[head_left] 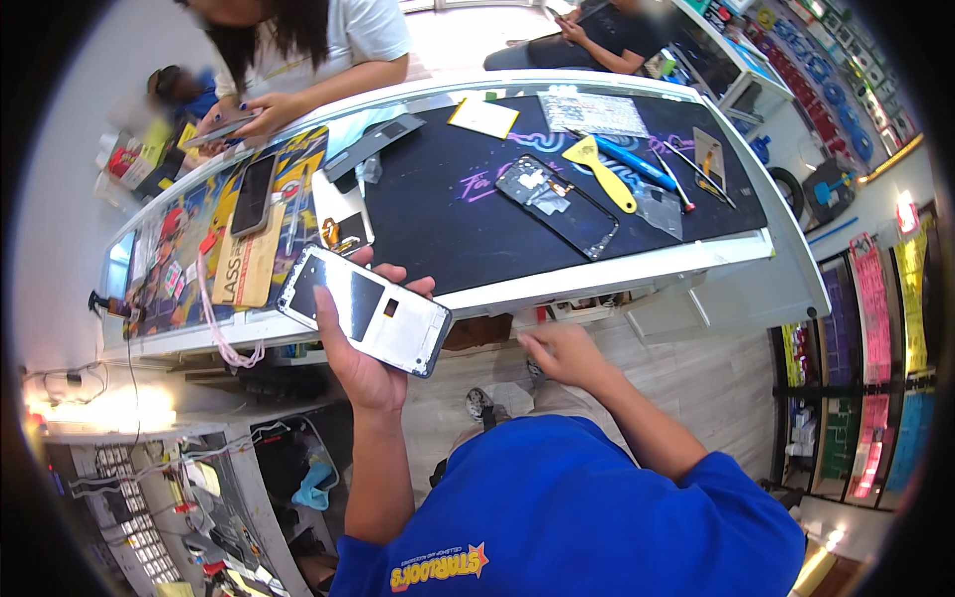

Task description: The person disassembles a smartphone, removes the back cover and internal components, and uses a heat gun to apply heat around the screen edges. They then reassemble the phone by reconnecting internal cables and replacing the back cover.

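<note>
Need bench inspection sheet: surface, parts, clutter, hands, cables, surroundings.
Surface: black mat on white counter.
Parts: silver phone frame, held; black phone frame on mat.
Clutter: yellow scraper and blue tool beside black phone frame; dark phone at left.
Hands: left hand holds silver phone frame; right hand half-curled, nothing seen in it.
Cables: pink cord over counter's near edge.
Surroundings: person across counter, hanging goods at right.
</note>
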A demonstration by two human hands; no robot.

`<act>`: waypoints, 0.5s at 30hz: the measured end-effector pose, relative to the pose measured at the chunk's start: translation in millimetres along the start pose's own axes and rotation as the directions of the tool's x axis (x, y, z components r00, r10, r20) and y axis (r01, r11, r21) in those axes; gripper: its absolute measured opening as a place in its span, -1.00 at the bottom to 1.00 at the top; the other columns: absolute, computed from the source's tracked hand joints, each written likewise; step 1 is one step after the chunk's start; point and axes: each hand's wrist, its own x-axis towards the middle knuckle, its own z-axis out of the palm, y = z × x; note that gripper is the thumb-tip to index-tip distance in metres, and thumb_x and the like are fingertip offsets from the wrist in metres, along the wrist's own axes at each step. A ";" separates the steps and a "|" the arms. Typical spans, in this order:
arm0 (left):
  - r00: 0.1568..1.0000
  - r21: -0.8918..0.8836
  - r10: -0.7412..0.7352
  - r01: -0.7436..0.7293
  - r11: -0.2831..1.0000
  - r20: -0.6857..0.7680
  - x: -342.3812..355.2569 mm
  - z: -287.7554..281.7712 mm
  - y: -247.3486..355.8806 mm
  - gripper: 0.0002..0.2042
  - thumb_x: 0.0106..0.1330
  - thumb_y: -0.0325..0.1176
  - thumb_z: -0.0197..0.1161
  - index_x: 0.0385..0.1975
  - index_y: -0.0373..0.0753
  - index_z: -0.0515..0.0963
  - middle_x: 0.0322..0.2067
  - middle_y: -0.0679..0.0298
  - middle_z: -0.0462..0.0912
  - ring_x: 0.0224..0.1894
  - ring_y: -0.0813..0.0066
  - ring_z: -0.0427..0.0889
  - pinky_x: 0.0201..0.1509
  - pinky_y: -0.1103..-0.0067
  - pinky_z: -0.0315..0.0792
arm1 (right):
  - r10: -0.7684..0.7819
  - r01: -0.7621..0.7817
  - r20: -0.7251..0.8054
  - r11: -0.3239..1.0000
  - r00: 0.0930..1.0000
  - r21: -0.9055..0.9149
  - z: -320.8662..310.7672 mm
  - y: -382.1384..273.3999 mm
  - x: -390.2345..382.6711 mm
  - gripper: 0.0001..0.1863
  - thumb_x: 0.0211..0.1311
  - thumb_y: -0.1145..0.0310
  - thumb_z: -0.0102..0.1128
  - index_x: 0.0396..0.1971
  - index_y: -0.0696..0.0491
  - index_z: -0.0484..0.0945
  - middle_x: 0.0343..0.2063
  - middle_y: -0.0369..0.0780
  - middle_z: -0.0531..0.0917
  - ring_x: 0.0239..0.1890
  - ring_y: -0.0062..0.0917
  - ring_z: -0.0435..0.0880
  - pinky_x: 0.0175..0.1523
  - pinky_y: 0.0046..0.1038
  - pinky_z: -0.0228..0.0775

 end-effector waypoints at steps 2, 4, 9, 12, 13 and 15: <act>1.000 0.056 -0.020 0.019 0.998 0.009 7.5 11.7 -6.7 -0.36 0.65 0.17 -0.10 0.36 -0.32 0.38 -0.07 0.06 0.69 -0.01 0.06 0.79 0.08 0.23 0.71 | -0.073 0.128 -0.253 0.969 0.965 0.209 -32.3 -35.2 -25.5 -0.74 0.47 0.27 0.28 -0.06 0.13 0.76 -0.24 -0.08 0.80 -0.13 -0.26 0.77 0.03 -0.26 0.59; 0.999 0.109 -0.025 0.021 0.994 0.038 13.5 25.9 -16.7 -0.36 0.65 0.16 -0.11 0.37 -0.33 0.38 -0.05 0.05 0.69 0.01 0.06 0.79 0.07 0.25 0.71 | -0.103 0.244 -0.436 0.928 0.894 0.282 -61.8 -64.4 -36.1 -0.75 0.44 0.33 0.32 0.00 0.12 0.74 -0.20 -0.12 0.79 -0.17 -0.38 0.75 0.00 -0.37 0.57; 0.977 -0.007 -0.064 0.067 0.998 0.202 27.1 52.0 -34.9 -0.18 0.56 0.38 -0.13 0.37 -0.37 0.34 -0.16 0.04 0.71 -0.11 0.12 0.81 0.01 0.34 0.71 | -0.306 0.333 -0.567 0.941 0.765 -0.059 -170.4 -46.0 40.8 -0.76 0.48 0.36 0.27 -0.01 0.14 0.74 -0.14 -0.14 0.79 -0.11 -0.44 0.75 0.01 -0.44 0.55; 0.986 0.024 -0.082 0.079 0.997 0.146 40.2 56.8 -34.9 -0.16 0.55 0.41 -0.17 0.34 -0.36 0.37 -0.19 0.07 0.72 -0.16 0.12 0.82 -0.04 0.33 0.72 | -0.262 0.164 -0.497 0.958 0.827 -0.233 -253.5 -3.3 115.3 -0.64 0.41 0.29 0.35 0.10 0.13 0.72 -0.08 -0.07 0.80 -0.05 -0.30 0.79 0.06 -0.36 0.59; 0.989 0.040 -0.087 0.083 0.996 0.119 45.1 58.3 -34.5 -0.16 0.55 0.41 -0.18 0.34 -0.37 0.38 -0.20 0.08 0.72 -0.17 0.12 0.82 -0.07 0.34 0.72 | -0.292 0.130 -0.421 0.919 0.859 -0.372 -275.8 9.3 141.0 -0.49 0.37 0.20 0.39 0.22 0.15 0.64 0.12 0.02 0.73 0.13 -0.15 0.73 0.27 -0.27 0.52; 0.991 0.035 -0.088 0.085 0.996 0.098 53.9 63.1 -34.5 -0.14 0.53 0.43 -0.15 0.33 -0.37 0.39 -0.23 0.08 0.71 -0.19 0.13 0.82 -0.10 0.34 0.73 | -0.166 0.057 -0.190 0.877 0.968 -0.478 -314.6 31.2 181.1 -0.15 0.23 0.00 0.50 0.39 0.19 0.45 0.29 0.16 0.58 0.34 -0.04 0.56 0.49 -0.21 0.32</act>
